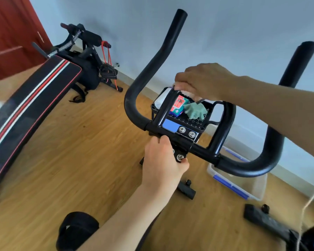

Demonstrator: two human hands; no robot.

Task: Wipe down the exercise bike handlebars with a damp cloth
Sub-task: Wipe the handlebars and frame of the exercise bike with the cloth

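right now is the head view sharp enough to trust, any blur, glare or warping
Head view: soft daylight, left hand bright, right hand in shade; small glints on the glossy handlebars; the bench smears toward the left edge; the wide lens tilts and bends the skirting.

Matt black foam-like handlebars (134, 91), glossy metal centre frame (219, 131), crumpled green cloth (196, 110), smooth wooden floor (80, 151).

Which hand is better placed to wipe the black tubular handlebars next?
Right: the right hand holds a pale cloth against the black tubular handlebars; the left hand grips the black centre stem.
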